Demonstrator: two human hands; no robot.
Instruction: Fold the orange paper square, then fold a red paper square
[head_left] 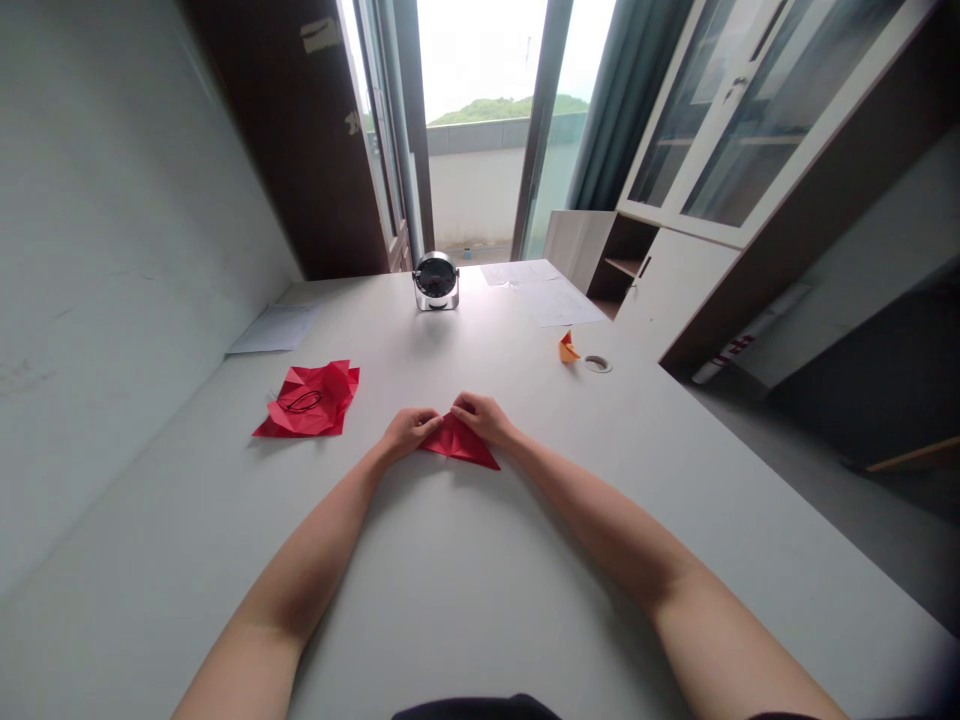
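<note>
A folded red paper [461, 443] lies on the white table [450, 580] in front of me, shaped like a triangle. My left hand [407, 431] pinches its upper left edge with the fingers curled. My right hand [480, 416] presses and pinches the top corner, fingers bent together. Both hands meet at the paper's upper tip.
A stack of creased red paper sheets [309, 401] with a black loop on top lies to the left. A small orange folded paper [568, 348] sits near a round cable hole [598, 364]. A small fan [436, 281] and white sheets [559, 300] stand at the far end. A wall [112, 250] runs along the left.
</note>
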